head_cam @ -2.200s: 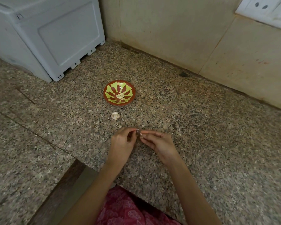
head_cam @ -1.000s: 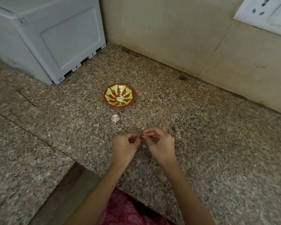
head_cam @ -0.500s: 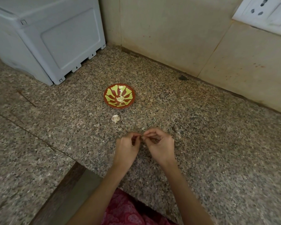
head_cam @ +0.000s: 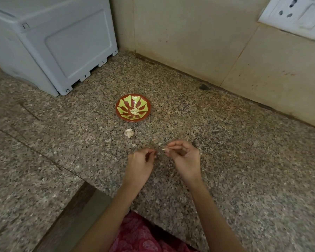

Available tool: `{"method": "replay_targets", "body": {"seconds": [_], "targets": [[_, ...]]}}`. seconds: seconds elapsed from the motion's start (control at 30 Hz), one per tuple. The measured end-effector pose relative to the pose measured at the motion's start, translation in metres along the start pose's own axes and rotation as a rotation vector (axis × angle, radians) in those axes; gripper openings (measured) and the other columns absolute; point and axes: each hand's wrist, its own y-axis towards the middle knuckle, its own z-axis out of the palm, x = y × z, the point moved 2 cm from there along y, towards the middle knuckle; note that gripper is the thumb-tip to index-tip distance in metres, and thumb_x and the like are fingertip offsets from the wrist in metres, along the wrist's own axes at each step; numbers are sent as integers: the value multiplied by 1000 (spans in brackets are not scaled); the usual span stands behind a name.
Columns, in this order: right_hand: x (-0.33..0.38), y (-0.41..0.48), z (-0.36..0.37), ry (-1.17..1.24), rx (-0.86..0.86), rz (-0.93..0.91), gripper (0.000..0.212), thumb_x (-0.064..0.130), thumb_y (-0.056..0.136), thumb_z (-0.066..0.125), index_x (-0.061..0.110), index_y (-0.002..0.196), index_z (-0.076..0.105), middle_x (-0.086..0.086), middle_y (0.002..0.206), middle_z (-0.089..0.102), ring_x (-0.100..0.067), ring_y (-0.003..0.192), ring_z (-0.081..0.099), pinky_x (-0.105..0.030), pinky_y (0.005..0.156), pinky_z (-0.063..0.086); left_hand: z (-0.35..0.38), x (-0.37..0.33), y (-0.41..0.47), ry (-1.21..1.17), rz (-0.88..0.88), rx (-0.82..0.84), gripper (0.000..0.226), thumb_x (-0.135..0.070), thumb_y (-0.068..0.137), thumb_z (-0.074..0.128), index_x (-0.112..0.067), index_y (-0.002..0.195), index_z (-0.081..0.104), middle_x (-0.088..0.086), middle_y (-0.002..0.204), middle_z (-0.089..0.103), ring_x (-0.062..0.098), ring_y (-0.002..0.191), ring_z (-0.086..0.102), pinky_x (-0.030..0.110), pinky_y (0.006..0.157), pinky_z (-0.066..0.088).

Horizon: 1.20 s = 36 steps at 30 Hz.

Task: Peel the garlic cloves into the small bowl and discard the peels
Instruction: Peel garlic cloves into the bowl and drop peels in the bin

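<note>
A small red bowl with a green pattern (head_cam: 124,116) stands on the speckled granite counter, with a few pale peeled cloves (head_cam: 134,111) at its centre. Just in front of it lies a white piece of garlic (head_cam: 129,132). Nearer to me, my right hand (head_cam: 185,160) pinches a small pale garlic clove (head_cam: 163,149) at its fingertips. My left hand (head_cam: 140,166) is a short gap to its left, fingers curled and pinched together; what it pinches is too small to make out.
A white plastic appliance (head_cam: 49,42) stands at the back left of the counter (head_cam: 244,160). Tiled walls meet in a corner behind the bowl, with a white socket plate (head_cam: 295,15) at the upper right. The counter's front edge runs below my wrists.
My hands, which were touching around the clove, have drawn apart. The clove stays with my right hand.
</note>
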Motion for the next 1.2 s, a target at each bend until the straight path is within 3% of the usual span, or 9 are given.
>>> {"method": "replay_targets", "body": {"seconds": [0.1, 0.27, 0.4, 0.5, 0.67, 0.83, 0.97, 1.2], "targets": [[0, 0, 1, 20, -2, -17, 18, -2, 81, 76, 13, 89, 73, 1, 85, 75, -15, 85, 73, -39, 83, 60, 2, -1, 0, -44, 2, -10, 13, -5, 91, 63, -7, 97, 74, 0, 79, 71, -4, 47, 54, 9, 44, 38], [-1, -1, 3, 114, -14, 13, 15, -3, 82, 74, 11, 89, 73, -3, 84, 76, -19, 81, 73, -34, 78, 60, 1, 1, 2, -122, -42, -87, 10, -6, 83, 73, -11, 91, 75, -3, 85, 74, -8, 71, 61, 2, 68, 45], [-4, -1, 6, 262, -16, 119, 14, -5, 82, 73, 4, 93, 71, -9, 87, 75, -24, 81, 73, -30, 74, 60, -2, -4, 1, -248, -33, -74, 22, -3, 84, 71, -14, 102, 73, -8, 95, 72, -6, 81, 66, 5, 78, 48], [-5, -1, 9, 396, 8, 218, 13, -5, 82, 72, 3, 93, 71, -14, 89, 74, -23, 81, 73, -26, 72, 59, -2, -6, 3, -353, -63, -21, 25, -4, 84, 70, -18, 106, 73, -11, 98, 72, -4, 85, 67, 12, 80, 51], [0, -1, 9, 532, 86, 296, 11, -5, 84, 70, 3, 91, 71, -11, 85, 74, -20, 79, 71, -24, 71, 59, -3, -4, 5, -575, -170, -38, 18, -1, 83, 70, -17, 90, 75, -6, 84, 74, 9, 79, 69, 18, 74, 54], [1, -1, 10, 469, 150, 262, 15, -3, 90, 64, 5, 97, 74, -14, 92, 75, -19, 84, 71, -23, 74, 58, 1, -1, 5, -741, -322, -32, 12, -4, 85, 67, -13, 89, 74, 3, 83, 74, 19, 81, 68, 30, 79, 55], [4, -2, 9, 317, 187, 128, 18, 0, 87, 69, 8, 102, 75, -7, 99, 76, -20, 92, 72, -25, 80, 57, 0, -2, 3, -778, -378, -59, 14, -2, 88, 63, -11, 88, 73, 3, 78, 73, 12, 73, 66, 25, 73, 54], [0, -2, 10, 172, 90, -33, 15, 3, 83, 74, 7, 98, 76, -2, 91, 77, -18, 81, 73, -23, 72, 58, 2, -7, 3, -833, -473, -103, 7, -4, 83, 69, -8, 87, 73, 3, 76, 72, 8, 70, 64, 20, 70, 54]]}}
